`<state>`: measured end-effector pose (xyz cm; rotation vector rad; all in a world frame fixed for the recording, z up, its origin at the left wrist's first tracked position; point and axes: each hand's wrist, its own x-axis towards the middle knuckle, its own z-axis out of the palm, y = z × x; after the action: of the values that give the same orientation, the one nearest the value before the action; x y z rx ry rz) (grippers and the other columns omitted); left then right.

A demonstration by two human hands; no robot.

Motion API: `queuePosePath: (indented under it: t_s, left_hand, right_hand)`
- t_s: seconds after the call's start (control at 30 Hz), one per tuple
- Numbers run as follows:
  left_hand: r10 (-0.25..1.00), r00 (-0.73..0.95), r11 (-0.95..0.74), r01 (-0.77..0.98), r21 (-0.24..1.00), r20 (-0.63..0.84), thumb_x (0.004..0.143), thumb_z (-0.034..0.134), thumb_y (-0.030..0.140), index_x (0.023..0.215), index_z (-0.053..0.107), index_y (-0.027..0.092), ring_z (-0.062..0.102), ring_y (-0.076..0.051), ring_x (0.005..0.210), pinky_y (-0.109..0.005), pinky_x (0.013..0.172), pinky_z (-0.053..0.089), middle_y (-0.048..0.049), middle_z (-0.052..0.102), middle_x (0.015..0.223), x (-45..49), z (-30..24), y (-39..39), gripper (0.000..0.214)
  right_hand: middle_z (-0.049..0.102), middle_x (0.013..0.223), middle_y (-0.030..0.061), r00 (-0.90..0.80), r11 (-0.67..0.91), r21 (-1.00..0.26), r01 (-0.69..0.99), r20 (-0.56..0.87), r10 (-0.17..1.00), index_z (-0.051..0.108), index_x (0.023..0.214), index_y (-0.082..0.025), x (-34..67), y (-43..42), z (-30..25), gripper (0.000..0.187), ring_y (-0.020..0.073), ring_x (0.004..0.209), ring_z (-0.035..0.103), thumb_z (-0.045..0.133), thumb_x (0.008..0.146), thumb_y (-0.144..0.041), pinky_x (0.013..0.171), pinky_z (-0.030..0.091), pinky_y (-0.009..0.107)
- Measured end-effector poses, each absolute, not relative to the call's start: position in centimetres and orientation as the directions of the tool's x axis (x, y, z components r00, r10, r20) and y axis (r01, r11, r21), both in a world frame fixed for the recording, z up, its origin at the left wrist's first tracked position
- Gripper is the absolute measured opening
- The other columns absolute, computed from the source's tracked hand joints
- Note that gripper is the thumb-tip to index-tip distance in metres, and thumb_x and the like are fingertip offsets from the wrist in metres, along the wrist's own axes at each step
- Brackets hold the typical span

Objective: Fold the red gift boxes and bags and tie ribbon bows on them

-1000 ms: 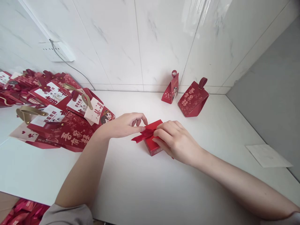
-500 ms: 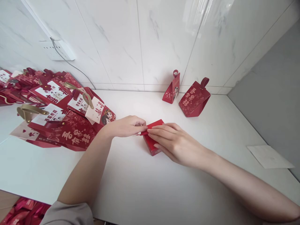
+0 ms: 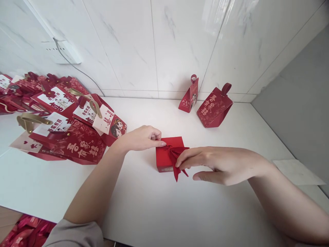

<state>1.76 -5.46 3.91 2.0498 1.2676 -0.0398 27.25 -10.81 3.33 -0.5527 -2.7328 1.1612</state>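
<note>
On the white table [image 3: 144, 206], the right hand [image 3: 218, 164] extends unclenched, thumb spread; the left hand [image 3: 144, 138] grips the far-left corner of the red box [image 3: 174, 141]. The box lies between them, nearly square-topped. Its ribbon [image 3: 174, 154] drapes pointed tails over the near-right edge, beneath the right fingertips.

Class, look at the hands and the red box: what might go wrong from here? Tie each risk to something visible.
1. The right hand has its fingertips at the red ribbon, whose tails hang loose, so a tug might pull it askew.
2. The left hand is at just one corner of the red box, so the box could twist or slide.
3. The left forearm appears near the gift bags and might knock them.
</note>
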Motion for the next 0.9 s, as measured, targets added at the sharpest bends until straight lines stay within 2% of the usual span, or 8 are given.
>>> queuePosePath:
  t_s: [0.2,0.3,0.37,0.5,0.6,0.7,0.77,0.9]
  left_hand:
    - [0.847,0.448,-0.32,0.86,0.398,-0.288,0.079,0.046,0.062,0.059,0.046,0.019,0.036,-0.012,0.049,-0.028,0.048,0.022,0.0002,0.047,0.057,2.3,3.3,-6.1,0.047]
    - [0.879,0.408,-0.332,0.895,0.298,-0.246,0.073,0.053,0.065,0.061,0.049,0.02,0.043,-0.015,0.051,-0.028,0.05,0.022,-0.001,0.054,0.06,2.7,3.1,-6.5,0.047]
    - [0.876,0.408,-0.339,0.9,0.272,-0.257,0.068,0.058,0.067,0.064,0.051,0.02,0.046,-0.016,0.053,-0.028,0.05,0.023,-0.0017,0.057,0.063,2.8,3.1,-6.7,0.047]
    - [0.85,0.426,-0.346,0.895,0.281,-0.31,0.062,0.058,0.074,0.073,0.054,0.022,0.051,-0.018,0.059,-0.027,0.052,0.026,-0.0022,0.061,0.071,2.7,3.7,-7.1,0.054]
    - [0.844,0.426,-0.32,0.888,0.33,-0.327,0.062,0.061,0.072,0.094,0.055,0.024,0.054,-0.018,0.063,-0.026,0.053,0.03,-0.0014,0.062,0.078,2.6,4.9,-7.9,0.058]
    - [0.905,0.354,-0.251,0.891,0.378,-0.234,0.067,0.058,0.068,0.111,0.05,0.025,0.056,-0.018,0.067,-0.026,0.055,0.033,-0.002,0.062,0.087,2.6,6.1,-9.0,0.061]
    - [0.938,0.292,-0.213,0.912,0.351,-0.186,0.075,0.049,0.068,0.097,0.056,0.023,0.055,-0.018,0.064,-0.026,0.054,0.031,-0.0027,0.062,0.082,2.5,6.6,-9.7,0.05]
    - [0.91,0.247,-0.162,0.951,0.263,-0.332,0.08,0.037,0.071,0.059,0.049,0.019,0.048,-0.016,0.051,-0.028,0.049,0.025,-0.0031,0.052,0.056,1.5,5.9,-10.8,0.057]
  right_hand:
    - [0.062,0.12,0.0015,-0.911,0.622,-0.715,0.318,-0.049,0.41,0.066,0.111,-0.026,27.0,-11.2,3.2,0.03,0.0191,0.094,0.065,0.052,0.087,-0.014,0.079,0.052,0.033]
    - [0.066,0.111,0.0016,-0.911,0.582,-0.765,0.275,-0.014,0.412,0.067,0.105,-0.025,26.8,-11.2,3.3,0.027,0.0177,0.094,0.064,0.048,0.09,-0.015,0.08,0.051,0.031]
    - [0.068,0.099,0.0023,-0.864,0.533,-0.795,0.288,0.024,0.502,0.067,0.1,-0.024,26.8,-11.0,3.3,0.021,0.0172,0.086,0.063,0.047,0.093,-0.023,0.075,0.05,0.031]
    - [0.065,0.1,0.0047,-0.583,0.437,-0.772,0.462,0.108,0.805,0.061,0.101,-0.025,26.7,-9.9,2.3,0.022,0.0196,0.088,0.059,0.054,0.09,-0.042,0.071,0.049,0.032]
    - [0.061,0.111,0.0045,-0.566,0.397,-0.783,0.479,0.07,0.821,0.061,0.098,-0.026,26.6,-9.2,1.3,0.023,0.021,0.099,0.057,0.057,0.087,-0.046,0.084,0.048,0.038]
    - [0.055,0.123,0.0044,-0.621,0.335,-0.826,0.454,-0.023,0.784,0.064,0.088,-0.025,26.4,-9.0,0.8,0.024,0.0223,0.108,0.056,0.055,0.088,-0.047,0.089,0.047,0.04]
    - [0.049,0.134,0.0049,-0.631,0.299,-0.845,0.444,-0.057,0.774,0.067,0.086,-0.025,26.3,-8.9,0.7,0.026,0.0252,0.117,0.052,0.054,0.089,-0.048,0.092,0.045,0.043]
    - [0.04,0.145,0.0042,-0.653,0.252,-0.881,0.401,-0.082,0.753,0.072,0.088,-0.026,26.2,-8.8,0.7,0.031,0.0297,0.129,0.043,0.053,0.089,-0.051,0.098,0.041,0.046]
